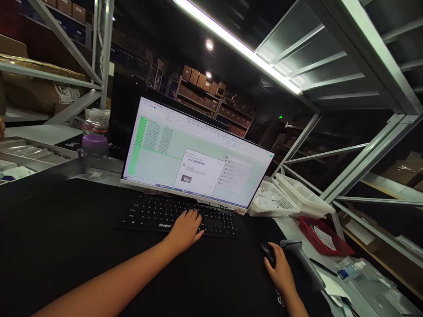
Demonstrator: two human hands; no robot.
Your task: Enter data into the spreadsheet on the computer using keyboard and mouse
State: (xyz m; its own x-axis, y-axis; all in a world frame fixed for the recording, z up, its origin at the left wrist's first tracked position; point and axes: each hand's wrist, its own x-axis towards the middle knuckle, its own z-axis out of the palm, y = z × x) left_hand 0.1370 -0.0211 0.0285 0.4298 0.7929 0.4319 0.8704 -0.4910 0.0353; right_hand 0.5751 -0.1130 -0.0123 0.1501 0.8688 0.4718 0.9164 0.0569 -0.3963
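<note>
My left hand [185, 229] rests on the right half of a black keyboard [148, 213], its fingers stretched over the keys and the thumb out to the side. My right hand [279, 268] is wrapped round a black computer mouse [268, 253] on the dark desk mat [211, 277]. Behind the keyboard stands a monitor [201, 152], tilted in view, with a spreadsheet and a chat window on its screen. Just right of the mouse lies a grey handheld barcode scanner [306, 262].
A purple-lidded clear bottle [95, 154] stands left of the monitor, beside a tray of small packets [29, 154]. White baskets [272, 202], a red tray [325, 237] and a clear plastic bottle [352, 268] sit at the right. Metal shelving [363, 149] surrounds the desk.
</note>
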